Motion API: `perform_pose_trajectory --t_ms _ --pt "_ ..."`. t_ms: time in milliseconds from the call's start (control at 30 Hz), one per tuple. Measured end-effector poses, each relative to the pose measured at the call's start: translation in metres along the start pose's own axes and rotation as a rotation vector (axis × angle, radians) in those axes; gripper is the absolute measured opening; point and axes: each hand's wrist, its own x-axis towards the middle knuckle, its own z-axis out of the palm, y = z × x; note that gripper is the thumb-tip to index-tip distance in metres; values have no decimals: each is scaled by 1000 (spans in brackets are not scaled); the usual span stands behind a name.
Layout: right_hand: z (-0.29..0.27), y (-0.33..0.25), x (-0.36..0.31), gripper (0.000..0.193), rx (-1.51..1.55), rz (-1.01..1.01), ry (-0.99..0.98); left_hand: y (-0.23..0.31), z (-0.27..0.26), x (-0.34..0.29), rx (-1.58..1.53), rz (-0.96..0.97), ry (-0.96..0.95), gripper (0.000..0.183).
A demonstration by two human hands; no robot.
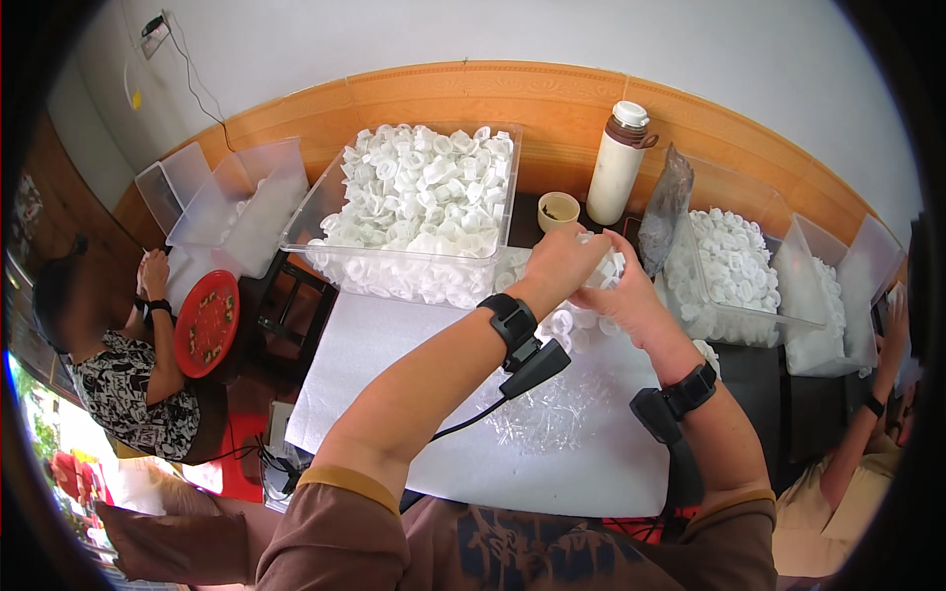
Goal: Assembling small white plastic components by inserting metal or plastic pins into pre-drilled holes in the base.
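Note:
My left hand (564,264) and my right hand (631,300) meet above the far side of the white work surface (384,364). Their fingers are curled in around small white plastic pieces (611,268), partly hidden by the fingers. Below them lies a loose heap of white ring-shaped plastic parts (570,330). Nearer to me, thin clear plastic bits (537,419) are scattered over the surface. A black band with a small device sits on each of my wrists.
A big clear bin (296,236) full of white plastic parts stands behind left; another filled bin (818,317) is on the right. A cup (559,211), a flask (616,167) and a grey plastic bag (667,217) stand behind my hands. People sit left and right; a red tray (208,281) is left.

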Motion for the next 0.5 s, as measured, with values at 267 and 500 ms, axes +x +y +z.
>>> perform_pose_trajectory --t_ms 267,500 --pt "-10 11 1 89 -576 -267 1 -7 -6 -16 220 131 -54 67" --pt "-20 -4 -3 78 -826 -234 -34 20 -39 -53 514 286 -92 64"
